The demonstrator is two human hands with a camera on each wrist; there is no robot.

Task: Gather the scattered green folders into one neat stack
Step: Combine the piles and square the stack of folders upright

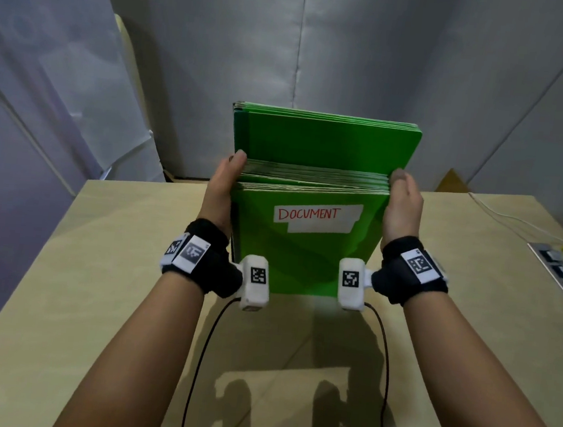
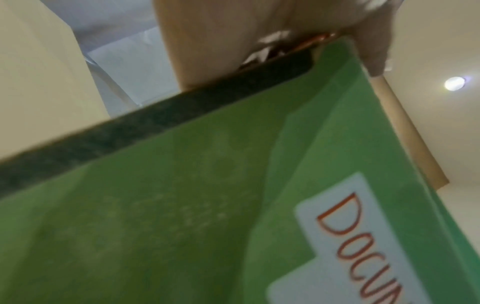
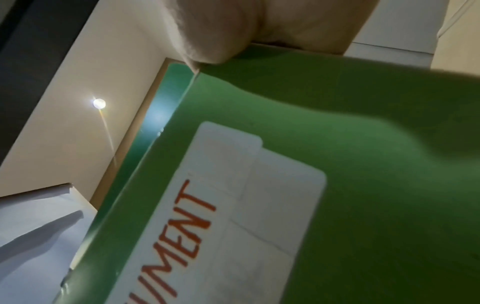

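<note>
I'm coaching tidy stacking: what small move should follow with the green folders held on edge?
Probably tap the upright bundle of green cardboard folders on the beige wooden table. The left hand and right hand grip its sides, yet the rear folders stand higher than the front ones, so the edges aren't flush.

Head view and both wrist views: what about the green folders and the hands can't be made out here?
- Fingers: in the head view the folder bundle hides the fingers of the left hand and right hand.
- Folder count: edges too fine in the head view.
- Bundle's bottom edge on the table: wrist cameras cover part of it.
- DOCUMENT label: cut off by the frame edge in both blurred wrist views.
</note>
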